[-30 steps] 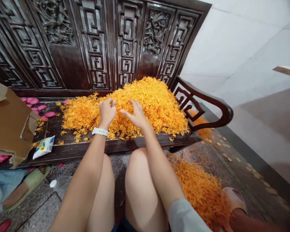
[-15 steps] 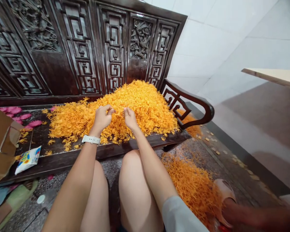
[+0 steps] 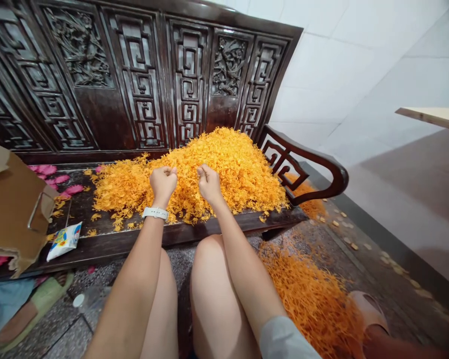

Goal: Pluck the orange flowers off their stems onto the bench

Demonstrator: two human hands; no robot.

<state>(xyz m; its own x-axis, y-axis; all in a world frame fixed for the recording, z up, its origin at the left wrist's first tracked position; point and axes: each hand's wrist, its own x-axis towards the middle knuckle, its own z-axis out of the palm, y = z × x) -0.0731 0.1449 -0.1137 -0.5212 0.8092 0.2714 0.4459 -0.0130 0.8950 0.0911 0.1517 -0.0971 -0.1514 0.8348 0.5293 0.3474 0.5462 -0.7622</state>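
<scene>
Orange florets (image 3: 235, 169) lie in a high heap at twelve o'clock on the carved dark-wood bench (image 3: 224, 227), and both our hands are at it: the left hand (image 3: 163, 183), a white watch strap (image 3: 155, 213) at its wrist, and the right hand (image 3: 209, 184) sit on the near slope, just apart. Both grips are narrow, fingers drawn in tight, though we cannot tell whether any strands are pinched inside. A second orange drift (image 3: 307, 299) covers the floor at four o'clock, yet a great mass is left on the bench — nothing looks finished. Pink petals (image 3: 47, 170) lie at ten o'clock, near a brown cardboard box (image 3: 11, 204) at nine.
</scene>
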